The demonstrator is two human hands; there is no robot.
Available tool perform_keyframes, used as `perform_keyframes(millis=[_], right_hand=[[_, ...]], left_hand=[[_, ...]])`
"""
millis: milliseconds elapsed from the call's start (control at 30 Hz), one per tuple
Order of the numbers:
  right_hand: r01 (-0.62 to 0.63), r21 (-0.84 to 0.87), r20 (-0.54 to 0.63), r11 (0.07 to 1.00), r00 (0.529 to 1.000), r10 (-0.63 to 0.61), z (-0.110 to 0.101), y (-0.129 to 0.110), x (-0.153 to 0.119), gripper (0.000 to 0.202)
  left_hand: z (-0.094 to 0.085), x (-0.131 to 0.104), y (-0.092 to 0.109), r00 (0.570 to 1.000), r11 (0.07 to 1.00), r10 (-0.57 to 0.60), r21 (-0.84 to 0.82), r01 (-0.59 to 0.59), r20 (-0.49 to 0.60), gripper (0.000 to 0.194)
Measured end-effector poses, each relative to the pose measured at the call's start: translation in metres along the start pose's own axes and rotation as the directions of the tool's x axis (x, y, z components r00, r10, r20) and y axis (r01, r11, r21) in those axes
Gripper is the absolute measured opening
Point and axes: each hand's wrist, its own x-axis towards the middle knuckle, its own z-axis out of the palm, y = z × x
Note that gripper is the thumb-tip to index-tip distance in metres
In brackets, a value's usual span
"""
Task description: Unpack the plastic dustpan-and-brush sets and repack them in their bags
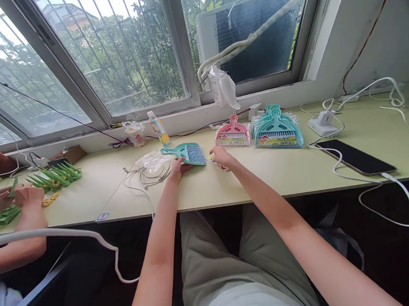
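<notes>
A teal dustpan with a blue-bristled brush [193,153] lies tilted on the pale table, its handle to the left. My left hand [178,168] is closed on its near edge. Just right of it, my right hand [222,156] has its fingers pressed together on a small printed card [223,167], mostly hidden under the hand. Behind, a pink dustpan set [234,133] in clear wrap lies near the wall, beside several stacked teal sets [278,132], wrapped too. To the left is a crumpled clear plastic bag [154,160].
A coiled cable [150,177] lies left of my left hand. A bottle [159,129] stands by the window. On the right are a phone [357,156], a charger [324,123] and white cables. At far left, another person's hands [29,196] handle green pieces [58,176].
</notes>
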Motion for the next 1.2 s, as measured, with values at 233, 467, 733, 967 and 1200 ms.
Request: perform_keyframes(millis=[233,467,733,967,1200], right_hand=[[-0.064,0.097,0.079,0.993,0.995,0.056,-0.006,0.012,0.004,0.048],[-0.036,0.210,0.105,0.977,0.994,0.014,-0.007,0.012,0.003,0.058],[-0.125,0.272,0.118,0.954,0.988,0.096,-0.006,0.022,0.005,0.037],[-0.107,0.578,0.006,0.809,0.992,0.127,-0.003,0.025,0.010,0.036],[0.045,0.945,-0.110,0.324,0.977,0.185,-0.004,0.019,0.015,0.019]], left_hand=[[-0.010,0.001,0.007,0.991,0.994,0.076,-0.071,-0.084,-0.114,0.037],[-0.014,-0.005,0.012,0.981,0.990,0.123,-0.046,-0.131,-0.150,0.048],[-0.009,-0.009,0.011,0.989,0.990,0.134,0.052,-0.131,-0.068,0.062],[-0.007,-0.013,0.011,0.991,0.988,0.135,0.076,-0.135,0.002,0.066],[-0.004,-0.014,0.010,0.990,0.988,0.135,0.068,-0.137,0.030,0.068]])
